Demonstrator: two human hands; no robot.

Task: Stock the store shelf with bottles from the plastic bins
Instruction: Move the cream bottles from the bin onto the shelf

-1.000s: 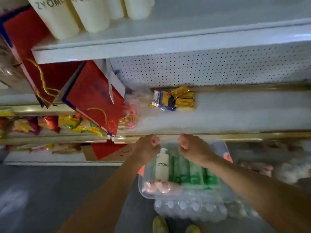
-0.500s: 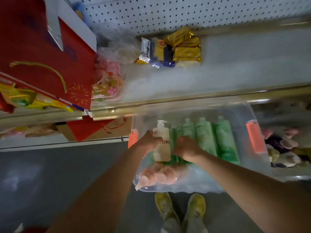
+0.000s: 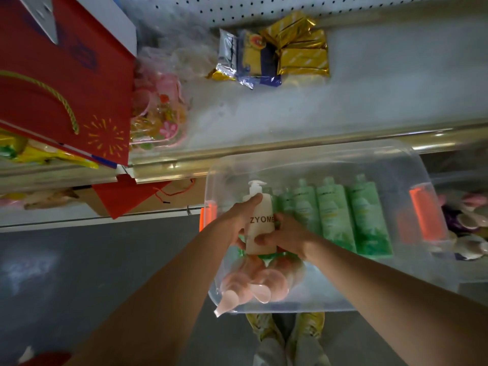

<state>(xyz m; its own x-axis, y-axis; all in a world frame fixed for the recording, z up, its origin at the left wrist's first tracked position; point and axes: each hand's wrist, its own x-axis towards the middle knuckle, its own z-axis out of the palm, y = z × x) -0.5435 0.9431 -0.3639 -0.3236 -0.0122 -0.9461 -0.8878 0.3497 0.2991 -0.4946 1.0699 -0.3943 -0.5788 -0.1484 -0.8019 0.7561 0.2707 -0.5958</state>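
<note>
Both hands gripping white pump-top plastic bottle [image 3: 260, 223] over clear plastic bin [image 3: 396, 165]: L hand [image 3: 237, 220] wrapping its side, R hand [image 3: 286, 237] pinching bottom.

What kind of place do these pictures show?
Most likely a shop aisle. A pegboard-backed shelf carries packaged snacks and red gift bags, and a clear plastic bin of green bottles waits below.

shelf [image 3: 369, 101] bare across middle and right; foil packets [image 3: 280, 51] at back, red gift bag [image 3: 66, 83] and pink pouch [image 3: 158, 120] crowd left; brass rail [image 3: 290, 146] along front edge.
</note>
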